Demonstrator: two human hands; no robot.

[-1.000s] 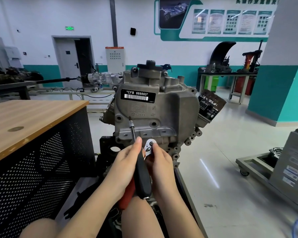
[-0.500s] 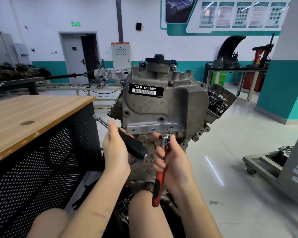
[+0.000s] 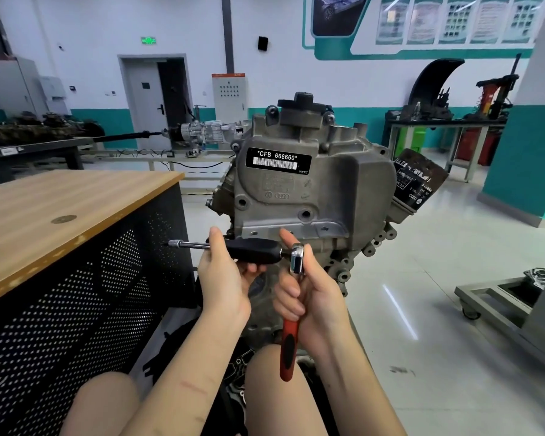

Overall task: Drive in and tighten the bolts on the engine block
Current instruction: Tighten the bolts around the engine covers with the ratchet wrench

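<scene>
The grey engine block point(image 3: 321, 184) stands upright in front of me, with a black label reading CFB 666660. My left hand point(image 3: 225, 278) grips a black-handled driver point(image 3: 252, 250) that lies level, its steel shaft pointing left. My right hand point(image 3: 309, 294) holds a ratchet with a red handle point(image 3: 288, 350) pointing down. The ratchet's chrome head point(image 3: 297, 258) meets the right end of the black handle. Both tools are held just below the block's lower flange. No bolt is plainly visible at the tools.
A wooden-topped cabinet point(image 3: 60, 215) with perforated black sides stands close on my left. A black oil filter point(image 3: 419, 180) juts from the block's right side. A wheeled metal stand point(image 3: 497, 309) sits on the floor at right. Benches with parts line the back wall.
The black-handled driver swung from pointing up at the block to lying level, shaft to the left. The ratchet came upright and its head now meets the driver's handle end.
</scene>
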